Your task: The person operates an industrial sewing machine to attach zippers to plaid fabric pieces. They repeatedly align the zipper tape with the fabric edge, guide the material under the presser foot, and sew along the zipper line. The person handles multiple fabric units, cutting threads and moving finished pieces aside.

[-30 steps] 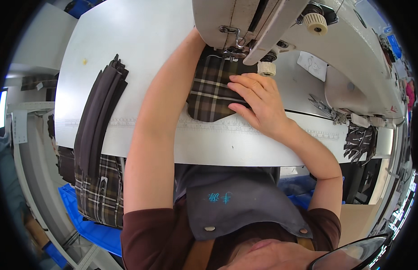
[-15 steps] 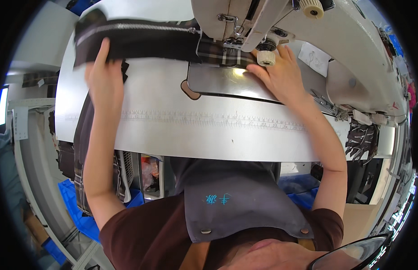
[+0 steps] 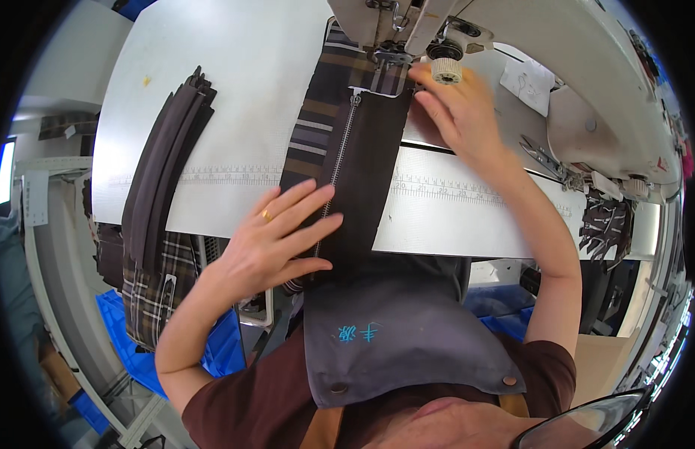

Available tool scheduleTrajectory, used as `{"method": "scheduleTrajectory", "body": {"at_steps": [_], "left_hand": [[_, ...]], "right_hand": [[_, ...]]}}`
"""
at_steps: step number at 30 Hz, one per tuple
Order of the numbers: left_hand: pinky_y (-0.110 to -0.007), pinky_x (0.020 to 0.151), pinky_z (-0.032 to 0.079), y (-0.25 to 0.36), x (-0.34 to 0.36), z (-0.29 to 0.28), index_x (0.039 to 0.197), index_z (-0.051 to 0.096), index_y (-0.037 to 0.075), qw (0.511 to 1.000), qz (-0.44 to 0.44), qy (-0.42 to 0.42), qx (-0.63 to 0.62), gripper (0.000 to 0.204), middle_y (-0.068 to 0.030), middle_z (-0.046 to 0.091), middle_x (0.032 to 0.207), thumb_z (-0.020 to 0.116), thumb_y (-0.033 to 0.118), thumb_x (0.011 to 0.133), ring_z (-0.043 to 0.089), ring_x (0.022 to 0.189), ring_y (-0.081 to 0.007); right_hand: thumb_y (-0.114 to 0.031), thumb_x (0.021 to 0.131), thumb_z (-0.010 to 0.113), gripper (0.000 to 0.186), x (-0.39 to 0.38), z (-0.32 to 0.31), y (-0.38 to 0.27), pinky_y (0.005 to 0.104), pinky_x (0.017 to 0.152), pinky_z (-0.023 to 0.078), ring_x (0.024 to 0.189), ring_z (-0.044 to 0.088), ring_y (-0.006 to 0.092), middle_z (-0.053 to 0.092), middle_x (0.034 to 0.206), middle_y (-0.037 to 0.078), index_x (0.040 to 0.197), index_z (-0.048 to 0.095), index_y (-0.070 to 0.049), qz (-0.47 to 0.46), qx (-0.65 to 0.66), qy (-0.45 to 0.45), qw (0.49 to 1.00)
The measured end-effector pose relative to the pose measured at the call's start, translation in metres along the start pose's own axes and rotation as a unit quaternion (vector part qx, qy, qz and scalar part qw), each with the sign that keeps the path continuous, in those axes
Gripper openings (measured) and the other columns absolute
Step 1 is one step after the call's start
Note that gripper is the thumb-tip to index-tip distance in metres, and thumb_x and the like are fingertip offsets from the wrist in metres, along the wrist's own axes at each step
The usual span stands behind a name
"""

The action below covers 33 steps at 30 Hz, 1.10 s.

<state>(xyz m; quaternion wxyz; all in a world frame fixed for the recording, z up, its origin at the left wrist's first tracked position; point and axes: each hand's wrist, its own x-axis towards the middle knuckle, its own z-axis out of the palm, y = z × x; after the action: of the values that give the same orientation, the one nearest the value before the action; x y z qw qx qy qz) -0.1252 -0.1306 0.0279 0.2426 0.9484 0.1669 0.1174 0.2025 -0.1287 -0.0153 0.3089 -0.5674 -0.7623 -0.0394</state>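
A dark brown fabric strip with a metal zipper (image 3: 338,161) runs from under the sewing machine's presser foot (image 3: 391,58) toward me and over the table's front edge. Plaid fabric (image 3: 311,123) lies beneath it and shows along its left side. My left hand (image 3: 276,236) rests on the zipper strip near the front edge, fingers spread, a ring on one of them. Close to the presser foot, my right hand (image 3: 460,112) is beside the strip's upper right edge. Its fingers are partly blurred and partly behind the machine's knob (image 3: 446,71).
A stack of dark strips (image 3: 168,168) lies on the table's left, above hanging plaid pieces (image 3: 149,307). Thread snips (image 3: 540,153) and a white paper (image 3: 525,84) lie right of the machine bed. Blue bins (image 3: 220,344) stand below. Small zippered pieces (image 3: 605,228) sit at the right edge.
The zipper strip has swung from lying leftward to pointing toward me, and the plaid fabric now shows. My left hand has moved from the far left to the strip's near part.
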Motion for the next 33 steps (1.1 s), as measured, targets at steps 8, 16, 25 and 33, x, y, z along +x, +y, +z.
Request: {"method": "scheduleTrajectory", "body": {"at_steps": [8, 16, 25, 33], "left_hand": [[-0.057, 0.110, 0.023, -0.030, 0.035, 0.007, 0.148, 0.031, 0.009, 0.988, 0.008, -0.097, 0.121, 0.098, -0.0082, 0.029, 0.154, 0.070, 0.057, 0.072, 0.026, 0.143, -0.0278], [-0.053, 0.107, 0.026, 0.015, 0.047, 0.056, 0.143, 0.039, 0.005, 0.994, 0.012, -0.019, 0.110, 0.090, -0.0109, 0.032, 0.152, 0.066, 0.059, 0.075, 0.028, 0.142, -0.0250], [-0.051, 0.108, 0.027, 0.028, 0.041, 0.061, 0.145, 0.037, 0.008, 0.986, 0.007, -0.032, 0.161, 0.100, -0.0103, 0.032, 0.152, 0.075, 0.052, 0.064, 0.030, 0.141, -0.0255], [-0.045, 0.107, 0.030, 0.029, 0.041, 0.064, 0.144, 0.036, 0.007, 0.986, 0.009, -0.031, 0.165, 0.102, -0.0139, 0.032, 0.152, 0.077, 0.051, 0.062, 0.031, 0.140, -0.0279]], "right_hand": [[-0.026, 0.087, 0.065, 0.038, 0.009, 0.040, -0.041, 0.0380, 0.095, 0.043, 0.117, 0.053, 0.0239, 0.058, 0.130, 0.002, 0.121, 0.060, -0.010, -0.045, -0.068, -0.036, 0.996], [-0.026, 0.084, 0.068, 0.033, -0.015, 0.007, -0.020, 0.0379, 0.093, 0.043, 0.113, 0.054, 0.0240, 0.061, 0.123, 0.000, 0.114, 0.063, -0.012, -0.061, -0.077, -0.024, 0.995], [-0.013, 0.077, 0.066, 0.043, -0.003, -0.013, -0.022, 0.0332, 0.087, 0.043, 0.107, 0.056, 0.0204, 0.058, 0.129, 0.003, 0.119, 0.061, -0.007, -0.237, -0.036, -0.027, 0.970], [-0.014, 0.079, 0.060, 0.006, 0.029, -0.030, -0.038, 0.0286, 0.072, 0.043, 0.085, 0.055, 0.0145, 0.054, 0.083, 0.000, 0.083, 0.058, -0.009, -0.321, -0.132, -0.220, 0.912]]}}
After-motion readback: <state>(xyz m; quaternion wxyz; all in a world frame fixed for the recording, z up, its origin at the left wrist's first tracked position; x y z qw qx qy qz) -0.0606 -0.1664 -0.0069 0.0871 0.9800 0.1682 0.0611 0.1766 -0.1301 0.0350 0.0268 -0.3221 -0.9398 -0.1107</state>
